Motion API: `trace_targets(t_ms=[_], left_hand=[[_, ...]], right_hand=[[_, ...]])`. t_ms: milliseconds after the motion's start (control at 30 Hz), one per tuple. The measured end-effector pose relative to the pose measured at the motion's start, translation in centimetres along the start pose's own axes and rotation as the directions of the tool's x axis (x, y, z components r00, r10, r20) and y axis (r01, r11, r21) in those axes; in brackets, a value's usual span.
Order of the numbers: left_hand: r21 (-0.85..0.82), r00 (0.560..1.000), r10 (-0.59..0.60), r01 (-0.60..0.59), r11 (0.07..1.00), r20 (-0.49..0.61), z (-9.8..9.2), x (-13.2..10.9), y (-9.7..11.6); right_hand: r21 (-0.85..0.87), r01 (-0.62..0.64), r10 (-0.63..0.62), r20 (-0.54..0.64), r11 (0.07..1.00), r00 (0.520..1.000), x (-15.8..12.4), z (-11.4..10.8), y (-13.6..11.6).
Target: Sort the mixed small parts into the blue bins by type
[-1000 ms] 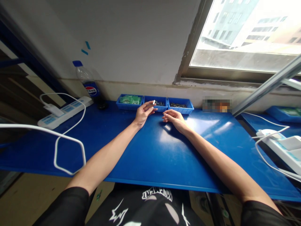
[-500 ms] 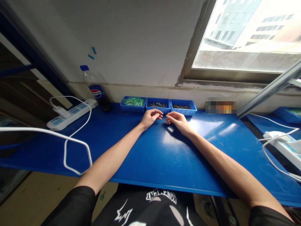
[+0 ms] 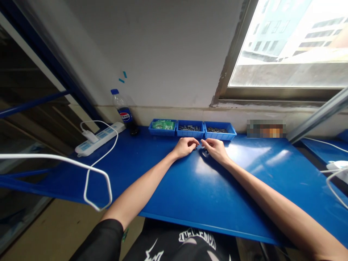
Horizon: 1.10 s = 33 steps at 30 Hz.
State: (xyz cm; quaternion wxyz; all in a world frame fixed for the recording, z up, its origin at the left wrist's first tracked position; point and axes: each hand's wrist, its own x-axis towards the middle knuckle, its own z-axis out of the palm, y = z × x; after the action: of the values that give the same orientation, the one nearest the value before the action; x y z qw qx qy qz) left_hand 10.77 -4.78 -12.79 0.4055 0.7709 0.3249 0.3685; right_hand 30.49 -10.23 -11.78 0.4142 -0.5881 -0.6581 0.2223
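One head-worn camera looks forward and steeply down from above the counter's (image 3: 174, 195) near edge, the wearer's black printed T-shirt (image 3: 176, 250) close below, the blue bins (image 3: 189, 134) farther off, the window (image 3: 293, 43) upper right.

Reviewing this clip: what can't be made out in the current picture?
All in the head view:
- Whether the left hand or right hand holds anything: curled fingers cover it.
- Exact type of the small parts in the middle blue bin: too small.
- What lies under the pixelated patch: blurred out.
- The white object at far right: cut off by the right edge.
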Motion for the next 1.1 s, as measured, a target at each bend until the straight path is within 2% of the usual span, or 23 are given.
trace_targets(t_ms=[133, 433, 533, 633, 700, 800, 967, 1100], left_hand=[[-0.092, 0.999, -0.029, 0.025, 0.995, -0.044, -0.2, 0.2, -0.2], [-0.097, 0.998, -0.013, 0.007, 0.995, -0.058, -0.2, 0.1, 0.0], [-0.111, 0.985, -0.038, 0.019, 0.994, -0.171, -0.2, 0.2, -0.1], [-0.165, 0.948, -0.093, 0.044, 0.985, -0.304, -0.4, 0.4, -0.6], [-0.204, 0.931, -0.127, 0.058, 0.977, -0.343, -0.5, 0.5, -0.9], [-0.201, 0.941, -0.127, 0.065, 0.977, -0.313, -0.5, 0.6, -1.0], [-0.134, 0.985, -0.074, 0.053, 0.99, -0.158, -0.4, 0.4, -0.6], [-0.127, 0.985, -0.068, 0.048, 0.991, -0.159, -0.5, 0.3, -0.5]], right_hand=[[-0.077, 0.057, -0.051, 0.083, 0.995, 0.995, -0.1, 0.0, -0.1], [-0.132, 0.089, -0.076, 0.1, 0.987, 0.992, -0.2, 0.1, -0.1], [-0.144, 0.106, -0.093, 0.092, 0.984, 0.991, -0.1, 0.2, 0.0], [-0.154, 0.111, -0.099, 0.085, 0.982, 0.991, -0.1, 0.3, 0.0], [-0.152, 0.109, -0.097, 0.083, 0.982, 0.992, -0.1, 0.3, 0.0], [-0.15, 0.111, -0.1, 0.081, 0.982, 0.992, -0.1, 0.3, 0.0], [-0.159, 0.117, -0.105, 0.079, 0.98, 0.991, -0.1, 0.3, -0.1], [-0.16, 0.114, -0.102, 0.081, 0.981, 0.991, -0.2, 0.3, -0.3]])
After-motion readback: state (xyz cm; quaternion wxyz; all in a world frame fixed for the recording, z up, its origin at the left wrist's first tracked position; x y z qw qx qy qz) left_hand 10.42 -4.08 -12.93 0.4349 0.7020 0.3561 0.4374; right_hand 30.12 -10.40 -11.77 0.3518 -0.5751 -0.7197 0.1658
